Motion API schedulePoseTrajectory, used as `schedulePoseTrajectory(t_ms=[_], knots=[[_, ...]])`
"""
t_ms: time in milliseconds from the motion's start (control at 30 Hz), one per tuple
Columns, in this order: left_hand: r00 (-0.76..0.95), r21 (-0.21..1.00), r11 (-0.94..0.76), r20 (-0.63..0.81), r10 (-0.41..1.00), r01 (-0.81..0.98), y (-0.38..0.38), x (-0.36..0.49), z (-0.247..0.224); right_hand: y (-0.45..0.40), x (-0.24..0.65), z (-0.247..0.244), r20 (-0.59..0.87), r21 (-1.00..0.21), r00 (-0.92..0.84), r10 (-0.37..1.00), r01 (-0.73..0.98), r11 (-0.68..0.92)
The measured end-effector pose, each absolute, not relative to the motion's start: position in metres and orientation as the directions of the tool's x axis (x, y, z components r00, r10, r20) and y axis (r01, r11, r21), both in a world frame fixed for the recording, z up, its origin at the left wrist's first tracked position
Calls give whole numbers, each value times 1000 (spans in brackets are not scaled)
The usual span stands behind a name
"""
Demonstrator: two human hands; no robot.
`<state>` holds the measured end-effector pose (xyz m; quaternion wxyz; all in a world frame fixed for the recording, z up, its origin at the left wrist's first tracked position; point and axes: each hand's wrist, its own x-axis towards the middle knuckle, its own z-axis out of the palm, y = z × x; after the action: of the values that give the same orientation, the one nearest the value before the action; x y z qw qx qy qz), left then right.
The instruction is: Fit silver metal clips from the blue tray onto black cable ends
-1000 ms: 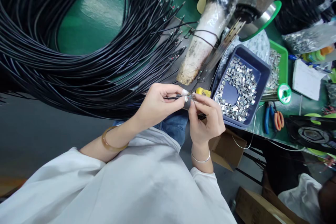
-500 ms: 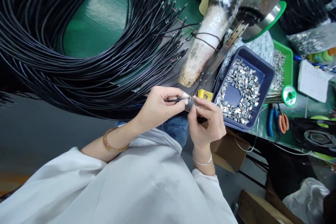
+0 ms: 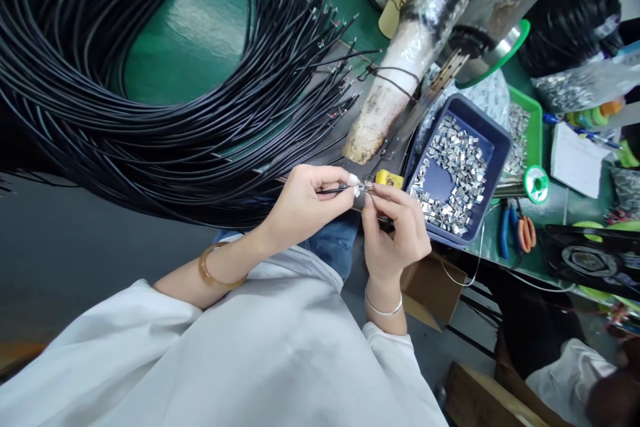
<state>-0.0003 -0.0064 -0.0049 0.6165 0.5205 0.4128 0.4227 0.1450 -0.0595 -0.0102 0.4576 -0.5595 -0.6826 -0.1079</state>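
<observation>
Near the bench's front edge, my left hand (image 3: 313, 203) pinches the end of a black cable (image 3: 333, 191), with white wraps on its thumb and finger tips. Facing it, my right hand (image 3: 395, 230) has thumb and fingers closed on a small metal piece (image 3: 369, 187) at the cable's end. The fingertips nearly meet and partly hide the piece. Just behind them lies a yellow block (image 3: 389, 179). A blue tray (image 3: 500, 140) of small metal pieces stands right of my right hand.
A large bundle of black cables (image 3: 165, 140) covers the left of the green bench (image 3: 205, 33). A wrapped roll (image 3: 385, 100), a green tray (image 3: 535, 127), blue-handled (image 3: 505, 233) and orange-handled tools (image 3: 526, 235) lie around. Another person's light sleeve (image 3: 570, 373) shows lower right.
The view has shifted slightly, so the trays and tools at the right appear further left. Both hands keep their grip; the right fingertips have moved slightly at the metal piece.
</observation>
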Motion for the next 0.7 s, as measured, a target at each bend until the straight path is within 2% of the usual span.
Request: schedulePoseTrajectory(t_ms=[367, 600, 700], knots=[[282, 998, -35, 46, 958, -44, -4, 1, 0, -53, 140, -5, 760, -399, 107, 641, 856, 330], [371, 995, 62, -30, 928, -75, -1, -3, -1, -61, 145, -12, 747, -401, 45, 664, 826, 395], [416, 997, 26, 6, 909, -72, -4, -4, -1, -60, 149, -8, 703, -442, 54, 710, 815, 376]])
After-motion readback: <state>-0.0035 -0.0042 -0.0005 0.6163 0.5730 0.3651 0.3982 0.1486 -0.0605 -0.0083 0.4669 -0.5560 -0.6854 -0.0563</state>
